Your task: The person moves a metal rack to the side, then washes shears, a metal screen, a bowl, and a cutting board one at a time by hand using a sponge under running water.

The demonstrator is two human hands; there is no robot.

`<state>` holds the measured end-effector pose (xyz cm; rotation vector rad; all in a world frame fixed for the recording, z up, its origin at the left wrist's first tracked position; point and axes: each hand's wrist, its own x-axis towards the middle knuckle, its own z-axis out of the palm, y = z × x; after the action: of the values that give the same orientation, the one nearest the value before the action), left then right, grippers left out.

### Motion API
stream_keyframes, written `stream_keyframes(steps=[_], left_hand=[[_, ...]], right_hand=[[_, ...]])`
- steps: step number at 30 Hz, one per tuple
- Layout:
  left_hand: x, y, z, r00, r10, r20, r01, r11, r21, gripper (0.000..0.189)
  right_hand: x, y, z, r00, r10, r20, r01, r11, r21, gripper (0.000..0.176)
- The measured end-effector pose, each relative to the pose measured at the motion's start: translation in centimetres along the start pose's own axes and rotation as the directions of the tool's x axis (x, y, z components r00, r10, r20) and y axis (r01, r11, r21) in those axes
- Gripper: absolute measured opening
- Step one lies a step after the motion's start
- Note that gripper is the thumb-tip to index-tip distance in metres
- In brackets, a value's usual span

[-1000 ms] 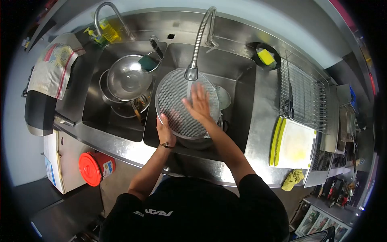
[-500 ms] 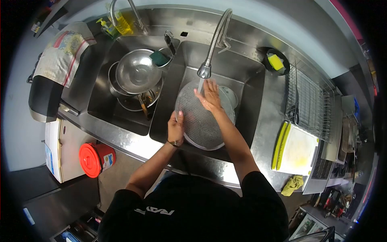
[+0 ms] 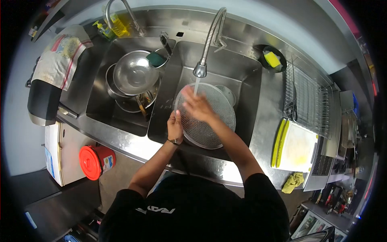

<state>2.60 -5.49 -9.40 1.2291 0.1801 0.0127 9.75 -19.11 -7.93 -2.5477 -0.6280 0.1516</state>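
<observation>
A round metal mesh screen with a pale rim is tilted in the right sink basin. My left hand grips its left edge, thumb on the near face. Over the upper left of the mesh lies my right hand, fingers stretched out and somewhat blurred, holding nothing. Water runs from the spring-neck faucet onto the screen beside that hand. Partly hidden behind the mesh is a pale round dish.
Metal bowls, a green scrub pad and utensils fill the left basin. To the right are a black bowl with a yellow sponge, a wire dish rack, cutting boards and a yellow cloth. A red bucket stands below left.
My right hand has swept left and slightly down across the mesh, out of the stream's path. Droplets now show left of the screen. My left hand keeps its hold on the edge.
</observation>
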Motion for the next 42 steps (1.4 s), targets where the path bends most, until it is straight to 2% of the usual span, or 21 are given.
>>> stream_keyframes(steps=[2, 4, 6, 8, 10, 11, 12, 13, 14, 16, 17, 19, 22, 27, 30, 35, 36, 38, 40, 41, 42], left_hand=[[-0.7, 2.3, 0.8, 0.983, -0.178, 0.05, 0.184, 0.969, -0.165, 0.033], [-0.1, 1.9, -0.1, 0.983, -0.175, 0.056, 0.183, 0.968, -0.17, 0.033], [1.0, 1.0, -2.5, 0.994, -0.016, -0.11, 0.022, 0.998, 0.051, 0.032], [0.6, 4.5, -1.5, 0.981, -0.139, -0.138, 0.105, 0.968, -0.227, 0.034], [0.8, 5.3, -2.6, 0.978, -0.119, -0.17, 0.086, 0.978, -0.188, 0.038], [0.7, 5.7, -2.7, 0.98, -0.091, -0.179, 0.059, 0.983, -0.174, 0.037], [0.7, 6.4, -2.7, 0.981, -0.061, -0.186, 0.032, 0.987, -0.159, 0.036], [1.2, 6.2, -3.6, 0.981, -0.056, -0.186, 0.026, 0.987, -0.159, 0.036], [1.8, 5.4, -5.0, 0.987, 0.037, -0.154, -0.049, 0.996, -0.078, 0.035], [1.8, 6.9, -4.8, 0.984, 0.13, -0.121, -0.135, 0.99, -0.031, 0.034], [1.8, 8.3, -4.8, 0.981, 0.151, -0.126, -0.154, 0.988, -0.013, 0.032], [2.5, 10.8, -5.8, 0.986, 0.136, -0.097, -0.139, 0.99, -0.022, 0.03], [2.7, 13.0, -7.5, 0.994, 0.071, -0.082, -0.074, 0.997, -0.027, 0.031], [4.6, 10.9, -10.9, 0.985, 0.094, -0.142, -0.102, 0.994, -0.05, 0.025], [4.9, 9.2, -11.6, 0.968, 0.108, -0.224, -0.051, 0.967, 0.248, 0.012], [5.1, 3.9, -11.2, 0.998, 0.062, -0.029, -0.048, 0.937, 0.346, 0.025], [4.8, 3.5, -9.5, 0.982, 0.184, -0.038, -0.158, 0.92, 0.359, 0.028], [5.1, 1.9, -8.6, 0.987, 0.158, -0.037, -0.13, 0.906, 0.404, 0.029], [5.7, -0.1, -7.4, 1.0, -0.028, -0.008, 0.029, 0.964, 0.266, 0.027], [5.9, -1.4, -6.8, 1.0, 0.029, 0.012, -0.03, 0.984, 0.177, 0.021], [6.0, -1.8, -7.2, 0.999, -0.01, 0.034, -0.006, 0.903, 0.43, 0.019]], right_hand=[[0.6, 2.5, 1.5, 0.977, 0.164, -0.133, -0.16, 0.986, 0.042, 0.058], [0.0, 2.0, 1.3, 0.909, 0.324, -0.263, -0.308, 0.946, 0.102, 0.057], [-2.4, -2.1, 0.7, 0.992, -0.01, -0.123, 0.0, 0.997, -0.079, 0.058], [-3.6, -1.4, 0.6, 0.987, -0.123, -0.106, 0.117, 0.991, -0.059, 0.057], [-3.4, 1.6, 1.7, 0.928, 0.279, -0.248, -0.31, 0.946, -0.093, 0.059], [-3.2, 2.8, 2.4, 0.928, 0.274, -0.253, -0.306, 0.947, -0.095, 0.059], [-2.9, 3.8, 3.2, 0.823, 0.456, -0.339, -0.386, 0.887, 0.254, 0.057], [-2.7, 4.7, 4.0, 0.69, 0.638, -0.341, -0.381, 0.721, 0.579, 0.054], [-2.4, 5.7, 4.7, 0.691, 0.637, -0.342, -0.379, 0.722, 0.579, 0.054], [-1.8, 6.8, 5.3, 0.703, 0.708, 0.072, -0.192, 0.091, 0.977, 0.046], [-2.0, 6.8, 5.2, 0.704, 0.706, 0.074, -0.193, 0.09, 0.977, 0.046], [-2.2, 5.4, 3.6, 0.847, 0.419, 0.328, -0.101, -0.479, 0.872, 0.037], [-1.8, 4.4, 2.9, 0.932, 0.225, 0.283, -0.129, -0.525, 0.841, 0.033], [0.3, 2.3, -1.2, 0.951, 0.227, 0.207, -0.066, -0.508, 0.859, 0.031], [2.0, 3.0, -2.2, 0.96, 0.227, 0.164, -0.039, -0.47, 0.882, 0.028], [1.0, 4.0, -5.5, 0.82, 0.571, -0.021, 0.083, -0.083, 0.993, 0.023], [0.3, 4.1, -6.3, 0.777, 0.626, -0.068, 0.079, 0.01, 0.997, 0.024], [-1.0, 4.9, -7.0, 0.754, 0.646, -0.117, 0.101, 0.062, 0.993, 0.027], [-2.6, 5.4, -8.0, 0.68, 0.716, -0.159, 0.134, 0.092, 0.987, 0.031], [-3.5, 5.9, -8.0, 0.662, 0.734, -0.153, 0.113, 0.103, 0.988, 0.034], [-4.6, 6.6, -7.8, 0.66, 0.735, -0.156, 0.113, 0.108, 0.988, 0.034]])
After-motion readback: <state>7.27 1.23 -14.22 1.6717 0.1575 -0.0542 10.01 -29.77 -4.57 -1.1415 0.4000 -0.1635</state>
